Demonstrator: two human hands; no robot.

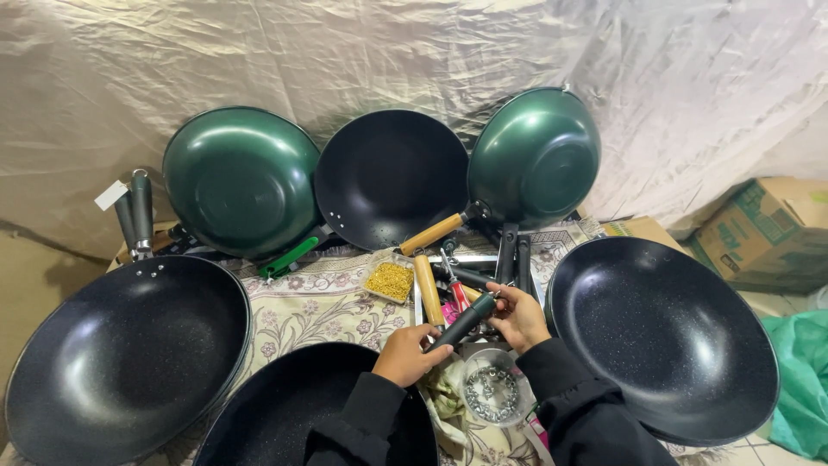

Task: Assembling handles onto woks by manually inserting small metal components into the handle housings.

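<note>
My left hand (pixel 405 354) grips the lower end of a black pan handle (pixel 463 321), which slants up to the right. At the handle's upper metal end my right hand (pixel 517 315) has its fingers closed around it. Both hands hover over a metal tray (pixel 470 259) that holds wooden handles (pixel 428 289), more black handles (pixel 513 255) and a red-handled screwdriver (pixel 455 289). Just below my hands stands a clear round tub of metal fasteners (pixel 493 393). A black wok (pixel 285 406) lies under my left forearm.
Large black woks lie at left (pixel 121 354) and right (pixel 664 332). Two green woks (pixel 241 181), (pixel 536 155) and a black wok (pixel 390 177) lean against the draped sheet behind. A small tub of yellow bits (pixel 390 280) sits on the floral cloth. Cardboard boxes (pixel 763 229) stand at right.
</note>
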